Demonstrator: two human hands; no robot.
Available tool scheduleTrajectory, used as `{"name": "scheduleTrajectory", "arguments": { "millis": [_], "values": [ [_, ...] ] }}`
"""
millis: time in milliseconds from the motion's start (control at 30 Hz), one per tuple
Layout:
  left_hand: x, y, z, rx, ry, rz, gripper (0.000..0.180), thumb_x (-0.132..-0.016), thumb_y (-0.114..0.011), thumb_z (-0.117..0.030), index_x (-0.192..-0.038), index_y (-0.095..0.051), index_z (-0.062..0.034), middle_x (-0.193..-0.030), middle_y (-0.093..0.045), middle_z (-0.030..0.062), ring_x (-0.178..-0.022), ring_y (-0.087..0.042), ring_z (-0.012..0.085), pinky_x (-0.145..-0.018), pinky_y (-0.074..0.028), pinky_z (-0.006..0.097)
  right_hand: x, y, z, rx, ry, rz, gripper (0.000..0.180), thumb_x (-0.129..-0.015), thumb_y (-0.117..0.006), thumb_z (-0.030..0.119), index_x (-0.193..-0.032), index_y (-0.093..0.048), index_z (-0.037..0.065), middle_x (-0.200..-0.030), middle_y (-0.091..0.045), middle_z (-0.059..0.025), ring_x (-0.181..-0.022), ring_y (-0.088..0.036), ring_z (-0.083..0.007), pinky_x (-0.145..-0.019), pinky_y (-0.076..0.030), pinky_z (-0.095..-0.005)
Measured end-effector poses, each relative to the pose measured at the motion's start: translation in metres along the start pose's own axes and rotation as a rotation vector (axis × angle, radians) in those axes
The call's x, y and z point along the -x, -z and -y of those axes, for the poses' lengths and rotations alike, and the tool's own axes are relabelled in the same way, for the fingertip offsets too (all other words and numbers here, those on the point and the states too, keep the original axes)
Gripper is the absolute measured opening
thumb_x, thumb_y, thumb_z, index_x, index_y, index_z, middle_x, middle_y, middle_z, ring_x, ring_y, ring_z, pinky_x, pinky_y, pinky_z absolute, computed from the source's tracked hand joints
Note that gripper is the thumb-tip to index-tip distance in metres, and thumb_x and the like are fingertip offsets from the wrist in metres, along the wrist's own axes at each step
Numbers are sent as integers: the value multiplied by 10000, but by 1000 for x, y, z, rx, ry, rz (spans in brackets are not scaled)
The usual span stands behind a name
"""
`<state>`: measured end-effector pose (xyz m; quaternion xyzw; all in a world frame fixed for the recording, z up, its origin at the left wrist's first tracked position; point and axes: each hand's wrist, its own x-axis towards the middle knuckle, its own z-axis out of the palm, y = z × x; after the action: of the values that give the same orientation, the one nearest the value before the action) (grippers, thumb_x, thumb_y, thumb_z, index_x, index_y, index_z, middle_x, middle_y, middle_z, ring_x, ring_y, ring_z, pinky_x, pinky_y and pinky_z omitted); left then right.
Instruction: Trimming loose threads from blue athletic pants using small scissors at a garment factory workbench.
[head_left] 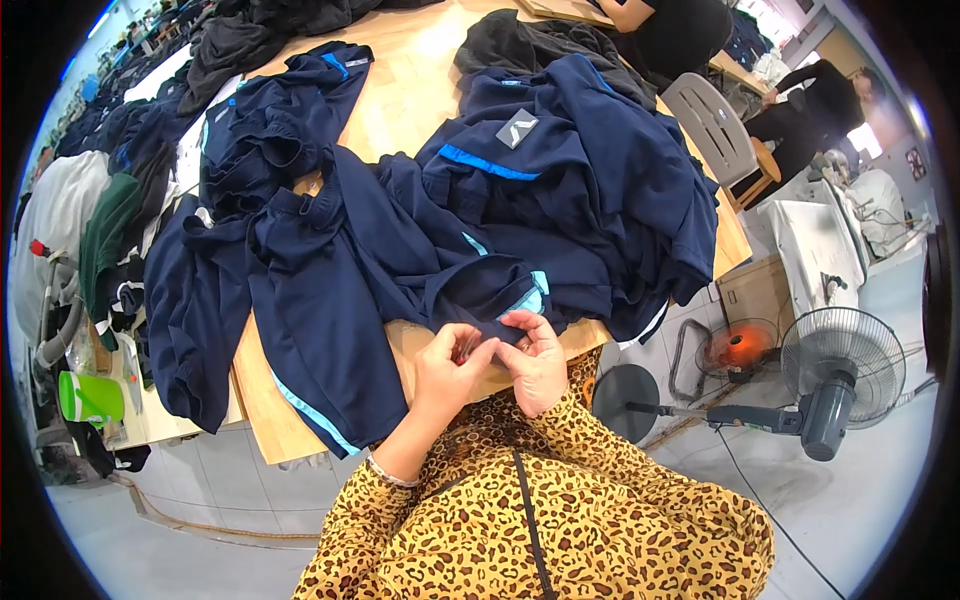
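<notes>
- Leopard-print sleeves, soft and patterned, lead to both hands at the wooden surface (420, 90)'s near edge.
- Left hand (447, 372) and right hand (533, 360) meet fingertip to fingertip, pinching the hem of a navy garment (400, 270) trimmed in light blue.
- Just beyond, a crumpled pile of navy garments (590, 190), one bearing a grey patch.
- Two fans stand on the floor at right.

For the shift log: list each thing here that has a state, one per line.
Left hand: shut on a small dark item, too small to identify.
Right hand: pinching the navy garment's hem.
Navy garment: crumpled, spread over the table.
Floor fan: tipped on its side.
Heater: glowing orange.
Grey chair: unoccupied.
</notes>
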<state>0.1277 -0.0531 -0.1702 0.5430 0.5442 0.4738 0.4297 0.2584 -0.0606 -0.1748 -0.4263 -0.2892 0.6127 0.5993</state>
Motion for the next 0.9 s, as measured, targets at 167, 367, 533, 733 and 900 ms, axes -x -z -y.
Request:
{"name": "scheduleTrajectory", "arguments": {
  "millis": [167, 367, 533, 733, 900],
  "values": [
    [-6, -2, 11, 374, 256, 73, 108, -808, -640, -66, -881, -606, 6, -711, -579, -19, -627, -493, 13, -556, -416, 158, 0, 0, 2, -44, -7, 11, 431, -754, -586, -120, -1148, -480, 19, -1134, -497, -69, -955, -511, -109, -844, -431, -230],
    [-7, -2, 23, 315, 93, 174, 149, -844, -553, 2, -993, -554, 11, -832, -601, 32, -642, -539, 46, -563, -456, 181, -1, 1, 6, -57, -44, 27, 429, -757, -569, -127, -1141, -466, 35, -1138, -479, -57, -912, -519, -99, -815, -448, -225],
    [-6, 7, 20, 385, 154, 184, 166, -825, -579, 6, -989, -555, 8, -825, -586, 16, -635, -508, 42, -584, -445, 186, -8, 13, 8, -195, -159, -14, 380, -792, -537, -108, -1125, -468, 64, -1126, -481, -51, -974, -527, -135, -838, -463, -257],
    [-6, 2, 5, 5, -149, 89, 115, -798, -649, -56, -891, -613, 2, -793, -623, 13, -629, -531, 37, -560, -433, 190, -6, 9, 8, -221, -183, 9, 373, -800, -532, -102, -1122, -473, 74, -1124, -488, -46, -997, -530, -142, -828, -464, -249],
    [-10, -4, 14, 193, 39, 18, 116, -805, -648, -64, -891, -612, 4, -698, -612, 18, -621, -541, 47, -566, -442, 201, -5, 11, 9, -196, -195, 36, 354, -803, -533, -101, -1107, -481, 73, -1126, -498, -49, -985, -539, -146, -828, -471, -261]
  ]
}}
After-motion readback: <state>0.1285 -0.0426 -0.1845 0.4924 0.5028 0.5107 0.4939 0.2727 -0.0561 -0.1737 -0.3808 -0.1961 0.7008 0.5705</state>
